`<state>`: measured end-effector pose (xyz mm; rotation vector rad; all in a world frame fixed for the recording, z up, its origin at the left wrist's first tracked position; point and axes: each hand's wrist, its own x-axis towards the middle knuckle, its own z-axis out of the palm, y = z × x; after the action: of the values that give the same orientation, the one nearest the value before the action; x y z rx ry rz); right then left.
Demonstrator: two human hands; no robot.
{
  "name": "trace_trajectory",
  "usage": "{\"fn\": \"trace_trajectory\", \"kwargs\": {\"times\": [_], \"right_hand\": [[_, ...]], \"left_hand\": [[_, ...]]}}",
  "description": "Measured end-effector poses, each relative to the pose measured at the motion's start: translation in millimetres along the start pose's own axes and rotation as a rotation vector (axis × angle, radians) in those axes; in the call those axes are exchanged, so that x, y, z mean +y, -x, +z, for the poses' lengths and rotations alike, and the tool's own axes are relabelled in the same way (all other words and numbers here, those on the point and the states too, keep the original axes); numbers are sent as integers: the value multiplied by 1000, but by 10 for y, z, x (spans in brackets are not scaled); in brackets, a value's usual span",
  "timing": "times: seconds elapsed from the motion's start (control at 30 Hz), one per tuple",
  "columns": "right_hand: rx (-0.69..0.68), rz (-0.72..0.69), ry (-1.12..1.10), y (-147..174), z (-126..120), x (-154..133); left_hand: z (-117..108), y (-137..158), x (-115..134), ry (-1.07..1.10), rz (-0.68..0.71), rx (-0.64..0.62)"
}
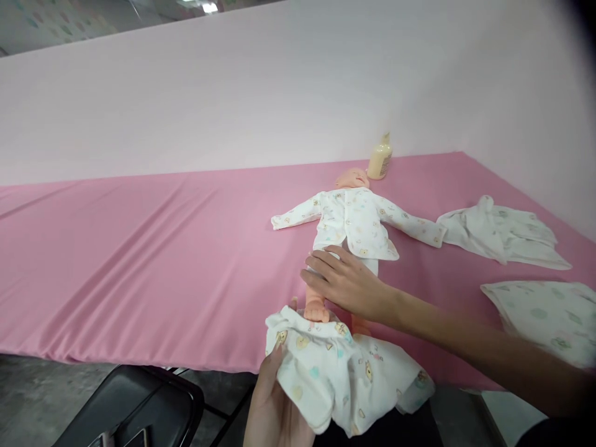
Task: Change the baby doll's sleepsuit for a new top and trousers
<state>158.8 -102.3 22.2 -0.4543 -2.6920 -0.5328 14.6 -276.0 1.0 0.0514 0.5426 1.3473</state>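
A baby doll (pixel 352 179) lies on its back on the pink cloth, wearing a white printed long-sleeved top (pixel 356 217) with both sleeves spread out. My left hand (pixel 279 397) grips a pair of white printed baby pants (pixel 321 366) at the waistband, thumb in front. One doll foot (pixel 316 311) is at the opening of that waistband; whether it is inside I cannot tell. My right hand (pixel 342 279) lies over the doll's upper leg, fingers stretched out and slightly apart. The doll's other leg is mostly hidden behind my right hand and the pants.
A pump bottle of pale yellow liquid (pixel 380 158) stands behind the doll's head. To the right lie a crumpled white garment (pixel 503 230) and a folded printed cloth (pixel 549 316). A black chair (pixel 139 403) stands below the table's front edge. A white wall rises behind.
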Motion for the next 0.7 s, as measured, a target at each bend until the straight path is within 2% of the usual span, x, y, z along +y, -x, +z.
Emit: {"fn": "trace_trajectory", "kwargs": {"times": [0.2, 0.27, 0.33, 0.4, 0.53, 0.63, 0.7], "right_hand": [[-17, 10, 34, -13, 19, -18], [-29, 3, 34, -8, 26, -33], [-46, -8, 24, -3, 34, -58], [-66, -21, -5, 3, 40, -80], [-83, -29, -169, 57, 5, -42], [-73, 51, -409, 158, -89, 61], [-68, 178, -595, 235, -183, 112]], "left_hand": [[16, 25, 6, 77, 15, -223], [28, 26, 11, 99, 18, -239], [66, 5, 10, 95, 9, -176], [132, -38, 1, 77, -7, -59], [279, -146, -20, 85, 19, 128], [334, -207, -13, 98, 27, 131], [344, -236, 1, 93, 31, 111]]}}
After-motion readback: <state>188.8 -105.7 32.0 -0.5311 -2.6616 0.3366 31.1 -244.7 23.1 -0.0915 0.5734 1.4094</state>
